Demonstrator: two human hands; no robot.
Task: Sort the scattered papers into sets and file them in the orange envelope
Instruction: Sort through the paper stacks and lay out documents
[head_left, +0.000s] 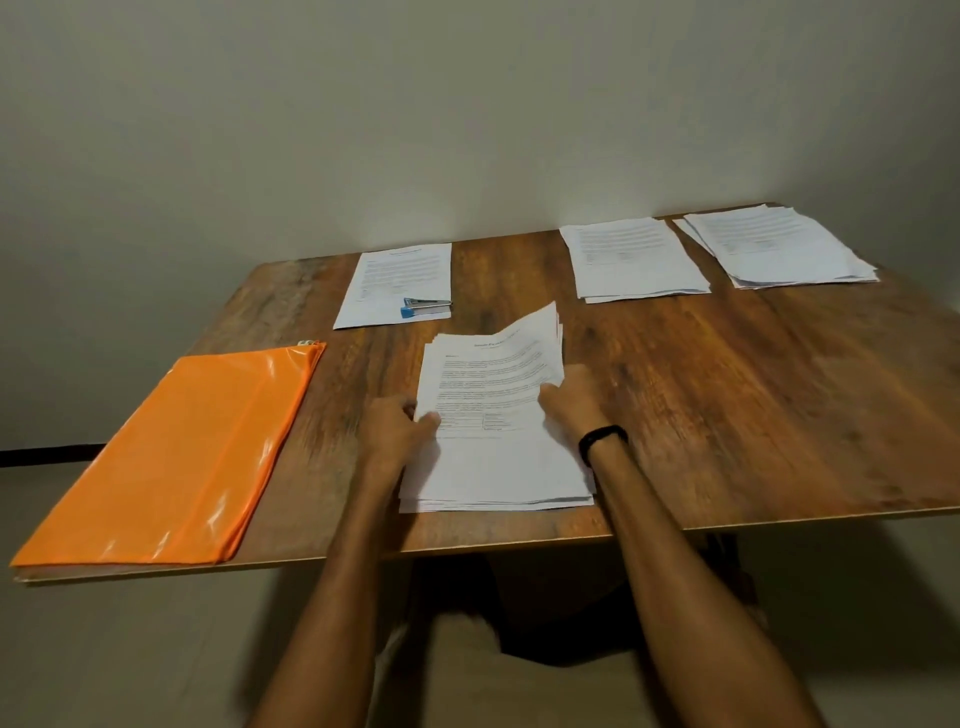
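A stack of printed white papers (493, 457) lies at the table's near edge, in front of me. My left hand (397, 428) pinches the stack's left edge, thumb on top. My right hand (569, 400) grips the top sheets at their right side and lifts their far right corner off the stack. The orange envelope (171, 457) lies flat at the table's near left corner. Three other paper sets lie further back: one at the middle (395, 280), two at the far right (634, 257) (779, 249).
A small blue and silver stapler (423, 307) sits on the middle paper set. The wooden table (727, 395) stands against a plain wall. A black band is on my right wrist. A dark bag shows under the table's front edge.
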